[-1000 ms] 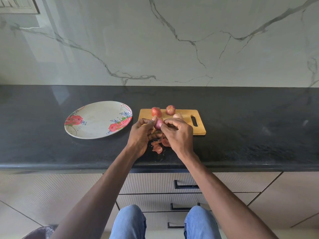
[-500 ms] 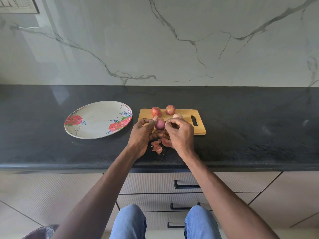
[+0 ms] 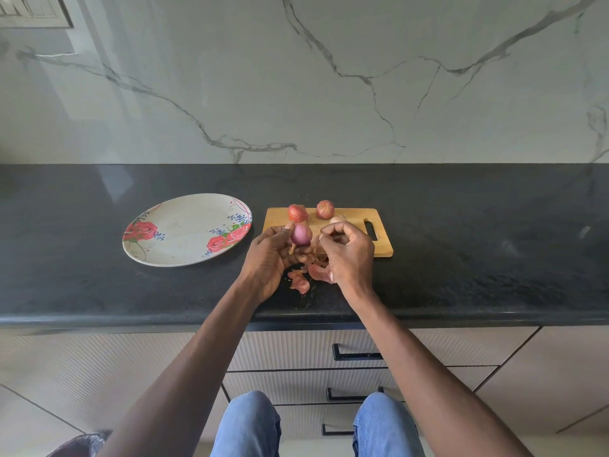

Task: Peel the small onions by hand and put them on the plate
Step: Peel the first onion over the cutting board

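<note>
head view: the left hand [image 3: 271,258] held a small onion [image 3: 301,234] up between thumb and curled fingers, just in front of the board [image 3: 354,216]. the onion looked smooth and purple — most of its dry skin seemed to be off, with a little brown bit at the bottom. a second ago the right hand [image 3: 349,255] was right up against the onion, picking at it. now it had pulled a little to the right, so there was a gap between them. its fingers were curled tight with the tips pinched together, but i cannot tell if a bit of skin was in the pinch.

peels [image 3: 309,275] lay on the counter [image 3: 494,258] under the hands. two red onions [image 3: 298,212] and a pale one [image 3: 336,220] sat on the board, not yet peeled by the look of the red ones. the plate [image 3: 158,255] sat well to the left with no onions on it.

so this onion was likely nearly done — the next job would be to carry it left to the plate.
</note>
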